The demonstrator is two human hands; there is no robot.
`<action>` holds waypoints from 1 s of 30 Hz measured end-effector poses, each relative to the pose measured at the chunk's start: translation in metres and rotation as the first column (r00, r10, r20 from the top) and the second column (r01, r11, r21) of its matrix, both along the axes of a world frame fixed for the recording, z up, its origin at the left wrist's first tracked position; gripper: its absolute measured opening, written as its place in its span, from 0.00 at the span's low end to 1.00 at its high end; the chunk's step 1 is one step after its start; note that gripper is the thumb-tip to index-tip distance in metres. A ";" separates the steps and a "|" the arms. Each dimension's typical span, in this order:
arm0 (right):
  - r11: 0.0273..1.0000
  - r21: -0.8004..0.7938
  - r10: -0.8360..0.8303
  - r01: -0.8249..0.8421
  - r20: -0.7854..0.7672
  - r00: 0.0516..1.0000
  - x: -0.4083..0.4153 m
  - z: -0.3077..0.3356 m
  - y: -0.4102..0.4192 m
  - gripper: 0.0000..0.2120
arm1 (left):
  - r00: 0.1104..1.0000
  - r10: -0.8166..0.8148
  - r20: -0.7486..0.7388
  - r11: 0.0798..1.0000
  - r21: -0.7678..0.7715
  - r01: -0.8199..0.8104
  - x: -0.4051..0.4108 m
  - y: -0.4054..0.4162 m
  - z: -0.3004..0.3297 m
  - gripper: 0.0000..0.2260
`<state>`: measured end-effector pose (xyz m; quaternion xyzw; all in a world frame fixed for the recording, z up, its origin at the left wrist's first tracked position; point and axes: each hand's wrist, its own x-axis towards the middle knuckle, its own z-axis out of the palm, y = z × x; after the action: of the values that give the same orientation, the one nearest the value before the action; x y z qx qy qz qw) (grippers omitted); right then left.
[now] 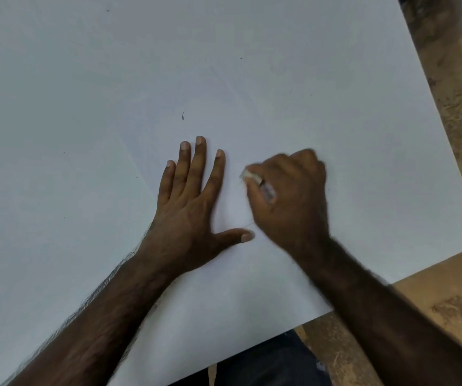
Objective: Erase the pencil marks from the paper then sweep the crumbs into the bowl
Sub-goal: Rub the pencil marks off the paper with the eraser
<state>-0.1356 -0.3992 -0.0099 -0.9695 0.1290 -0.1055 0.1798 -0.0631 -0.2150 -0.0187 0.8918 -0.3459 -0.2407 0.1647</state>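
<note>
Nearest, dark trousers [266,363] show below the table [43,190] edge, with brown floor [447,288] at right. Both forearms reach up from the bottom onto the white top. A paper [252,274] sheet lies angled on the table, its edges faint against the white surface. Left hand [188,207] lies flat, palm down, on the paper, fingers straight and a little spread, thumb out to the right; holds nothing, just presses the sheet. Right hand [288,196] just beside it, blurred, fingers curled around a white eraser [252,175]. Eraser tip pokes out toward the left hand, at the paper surface; contact can't be told through blur. A faint pencil line [245,224] sits between the thumb and right hand. Farther up, a small dark crumb [183,116] and scattered specks lie on the white.
</note>
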 end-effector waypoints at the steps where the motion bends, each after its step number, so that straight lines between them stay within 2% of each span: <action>1: 0.998 -0.012 -0.061 0.061 0.002 0.998 0.008 0.001 -0.011 0.06 | 1.000 0.006 -0.003 1.000 0.001 -0.006 0.000 0.000 0.000 0.59; 3: 0.989 0.005 -0.146 0.146 -0.021 0.989 0.017 0.001 -0.021 0.08 | 1.000 0.013 -0.009 1.000 0.006 -0.013 0.000 -0.001 0.000 0.59; 5: 0.991 0.021 -0.135 0.135 -0.025 0.991 0.011 0.003 -0.009 0.07 | 1.000 0.011 -0.008 1.000 0.008 -0.011 0.000 -0.001 0.000 0.59; 8: 0.996 0.059 0.066 -0.063 -0.050 0.997 -0.013 0.004 0.031 0.06 | 1.000 0.001 0.025 1.000 -0.009 -0.001 -0.001 0.000 0.000 0.52; 10: 0.989 0.070 0.132 -0.128 -0.057 0.990 -0.020 0.002 0.037 0.07 | 0.999 0.005 0.034 1.000 -0.023 -0.004 -0.002 0.001 -0.001 0.50; 14: 0.999 -0.015 -0.032 0.032 -0.022 0.999 0.011 -0.002 0.004 0.07 | 1.000 0.007 0.005 1.000 0.014 -0.007 0.001 0.000 -0.001 0.59; 17: 0.993 -0.001 -0.117 0.117 -0.019 0.993 0.022 -0.002 -0.004 0.08 | 1.000 0.013 -0.009 1.000 0.018 -0.013 0.001 -0.002 -0.001 0.60; 19: 0.995 0.033 -0.095 0.096 -0.027 0.995 0.011 -0.002 0.008 0.07 | 1.000 0.018 -0.011 1.000 0.004 -0.018 0.001 -0.001 0.000 0.59; 22: 0.997 0.077 0.021 -0.016 -0.068 0.997 -0.017 -0.002 0.035 0.07 | 1.000 0.010 0.003 1.000 -0.020 -0.010 0.000 0.000 0.000 0.55; 24: 0.998 0.055 0.042 -0.038 -0.056 0.998 -0.019 -0.004 0.035 0.08 | 1.000 0.001 0.002 1.000 -0.019 -0.001 0.000 0.000 0.000 0.54; 27: 0.999 -0.009 -0.038 0.038 -0.009 0.999 0.009 -0.006 0.011 0.09 | 1.000 0.004 0.004 1.000 0.011 -0.004 0.001 -0.001 0.001 0.58; 30: 0.994 0.040 -0.104 0.105 -0.028 0.994 0.038 -0.004 -0.011 0.08 | 1.000 0.010 0.009 1.000 0.015 -0.010 0.002 -0.001 -0.001 0.59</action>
<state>-0.0972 -0.4105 -0.0139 -0.9587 0.1842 -0.0995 0.1925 -0.0616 -0.2164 -0.0196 0.8958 -0.3404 -0.2383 0.1576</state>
